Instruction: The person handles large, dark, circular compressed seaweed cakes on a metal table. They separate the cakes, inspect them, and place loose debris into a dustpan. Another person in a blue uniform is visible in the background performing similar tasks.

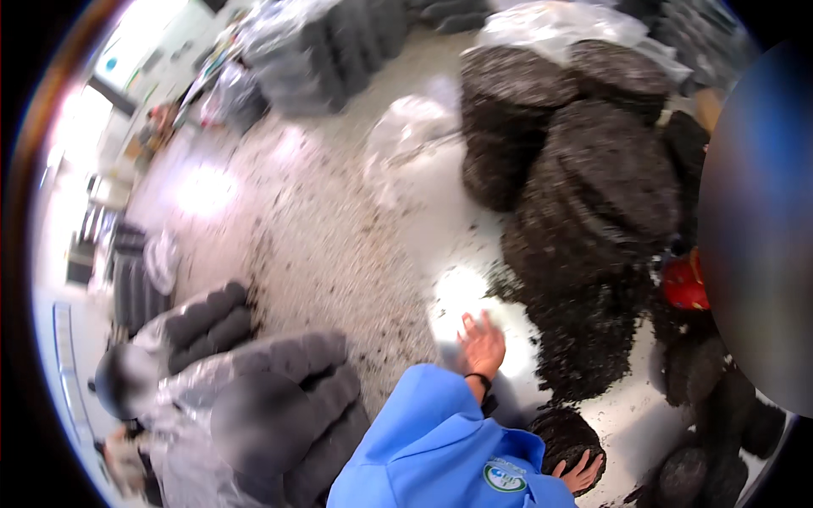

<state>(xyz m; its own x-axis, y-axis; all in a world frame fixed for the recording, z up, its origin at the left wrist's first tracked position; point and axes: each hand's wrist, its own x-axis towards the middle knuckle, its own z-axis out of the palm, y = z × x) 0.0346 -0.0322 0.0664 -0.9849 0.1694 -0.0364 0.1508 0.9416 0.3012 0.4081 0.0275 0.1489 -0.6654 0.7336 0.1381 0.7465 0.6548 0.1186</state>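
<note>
My left hand [482, 343], in a blue sleeve [402, 436] with a dark band at the wrist, reaches over a pale, glare-lit surface [449, 313] with its fingers apart and nothing in them. At the bottom, my right hand [578, 468] rests on a round dark cake [563, 433] of crumbly-looking material, its fingers spread over it. Just ahead lies a heap of loose dark crumbs [580, 351], below a tall stack of similar dark, flattened round slabs [614, 178].
Further slabs [517, 76] stand behind under clear plastic [559, 25]. A red object [686, 279] and dark lumps [728, 415] are at right. Grey bagged rolls [322, 385] lie at lower left, more wrapped bundles [305, 59] behind. Loose plastic [406, 135] lies on the crumb-strewn floor [313, 254].
</note>
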